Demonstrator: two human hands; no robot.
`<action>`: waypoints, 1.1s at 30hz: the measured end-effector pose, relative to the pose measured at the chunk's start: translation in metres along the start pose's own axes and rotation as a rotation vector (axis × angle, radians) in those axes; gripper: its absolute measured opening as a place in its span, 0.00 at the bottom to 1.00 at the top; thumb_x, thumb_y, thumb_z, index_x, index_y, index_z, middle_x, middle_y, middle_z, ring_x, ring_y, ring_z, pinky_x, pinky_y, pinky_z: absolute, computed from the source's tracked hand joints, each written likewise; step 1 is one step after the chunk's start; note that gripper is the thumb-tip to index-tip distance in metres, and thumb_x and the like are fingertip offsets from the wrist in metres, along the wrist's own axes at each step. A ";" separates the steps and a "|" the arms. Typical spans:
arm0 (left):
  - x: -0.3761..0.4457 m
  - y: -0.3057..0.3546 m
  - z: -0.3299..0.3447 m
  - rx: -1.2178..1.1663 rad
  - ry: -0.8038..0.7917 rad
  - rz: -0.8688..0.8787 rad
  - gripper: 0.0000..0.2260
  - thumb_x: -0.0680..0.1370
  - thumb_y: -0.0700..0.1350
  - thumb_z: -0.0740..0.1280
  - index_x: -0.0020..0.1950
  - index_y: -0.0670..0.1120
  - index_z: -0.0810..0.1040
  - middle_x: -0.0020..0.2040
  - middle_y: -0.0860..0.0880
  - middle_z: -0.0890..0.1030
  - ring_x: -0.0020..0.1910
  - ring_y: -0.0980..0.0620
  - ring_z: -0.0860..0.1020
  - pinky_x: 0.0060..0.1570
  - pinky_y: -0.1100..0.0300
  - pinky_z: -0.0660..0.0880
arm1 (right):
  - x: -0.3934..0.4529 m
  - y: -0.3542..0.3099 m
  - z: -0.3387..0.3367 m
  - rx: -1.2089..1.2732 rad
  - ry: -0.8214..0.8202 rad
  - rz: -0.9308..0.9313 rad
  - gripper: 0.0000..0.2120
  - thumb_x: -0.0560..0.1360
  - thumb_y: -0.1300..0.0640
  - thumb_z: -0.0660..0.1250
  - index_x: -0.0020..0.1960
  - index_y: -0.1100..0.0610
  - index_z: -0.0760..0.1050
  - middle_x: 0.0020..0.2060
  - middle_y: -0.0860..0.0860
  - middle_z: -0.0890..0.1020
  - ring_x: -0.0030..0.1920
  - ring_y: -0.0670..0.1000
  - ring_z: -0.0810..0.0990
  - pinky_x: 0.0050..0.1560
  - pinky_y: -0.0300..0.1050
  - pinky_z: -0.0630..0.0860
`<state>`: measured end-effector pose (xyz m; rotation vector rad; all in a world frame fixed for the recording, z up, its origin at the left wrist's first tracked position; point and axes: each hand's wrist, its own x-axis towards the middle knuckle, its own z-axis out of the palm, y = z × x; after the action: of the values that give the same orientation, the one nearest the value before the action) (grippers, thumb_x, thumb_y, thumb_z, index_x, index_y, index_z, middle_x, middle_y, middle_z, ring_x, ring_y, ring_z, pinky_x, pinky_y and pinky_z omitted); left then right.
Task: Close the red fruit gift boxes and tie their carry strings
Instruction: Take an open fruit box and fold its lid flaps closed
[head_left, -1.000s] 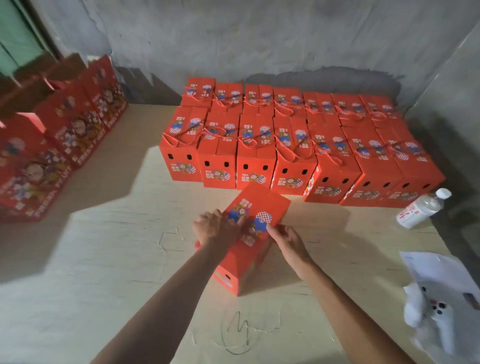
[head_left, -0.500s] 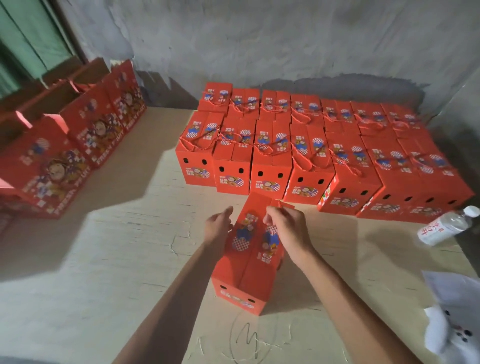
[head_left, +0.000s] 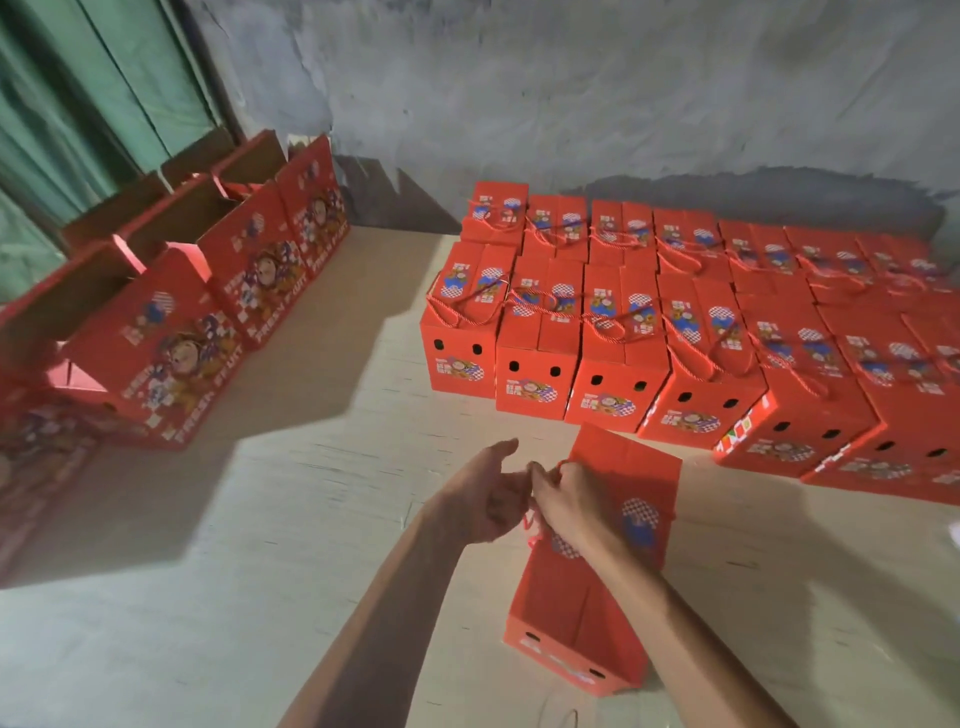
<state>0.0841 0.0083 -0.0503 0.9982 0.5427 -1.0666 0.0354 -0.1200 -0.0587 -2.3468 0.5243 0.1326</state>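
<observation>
Red closed box (head_left: 618, 525), string (head_left: 531, 525) pinched

Pale wood tabletop (head_left: 291, 519) w/ closed red boxes (head_left: 623, 332) rear right, open boxes (head_left: 171, 332) left, one box (head_left: 587, 597) near front.

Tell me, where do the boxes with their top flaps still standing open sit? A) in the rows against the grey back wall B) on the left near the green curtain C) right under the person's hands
B: the red cardboard gift boxes on the left show open tops with brown insides, while the rows of red boxes at the back wall are closed with strings tied over their lids.
</observation>
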 end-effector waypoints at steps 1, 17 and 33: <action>0.000 0.007 -0.005 -0.052 -0.032 0.026 0.19 0.84 0.53 0.62 0.40 0.42 0.77 0.31 0.53 0.62 0.21 0.58 0.57 0.17 0.66 0.56 | 0.000 -0.005 0.004 -0.061 -0.006 0.023 0.28 0.83 0.42 0.61 0.32 0.59 0.77 0.23 0.49 0.79 0.20 0.42 0.76 0.22 0.34 0.66; -0.019 0.106 -0.102 0.254 -0.047 0.626 0.09 0.83 0.43 0.62 0.45 0.43 0.78 0.27 0.53 0.68 0.24 0.55 0.64 0.25 0.63 0.62 | 0.015 -0.151 0.055 0.448 0.213 0.066 0.15 0.69 0.48 0.64 0.27 0.53 0.68 0.24 0.49 0.67 0.26 0.50 0.65 0.29 0.42 0.62; -0.059 0.216 -0.252 1.028 0.673 1.137 0.23 0.84 0.60 0.50 0.63 0.48 0.77 0.67 0.50 0.78 0.71 0.48 0.70 0.72 0.48 0.63 | 0.125 -0.357 0.141 0.861 0.073 -0.050 0.14 0.78 0.57 0.65 0.33 0.56 0.78 0.22 0.46 0.71 0.22 0.44 0.65 0.22 0.36 0.60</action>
<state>0.2764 0.2849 -0.0367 2.2167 -0.1741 0.1475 0.3022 0.1687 0.0326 -1.5216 0.4382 -0.1763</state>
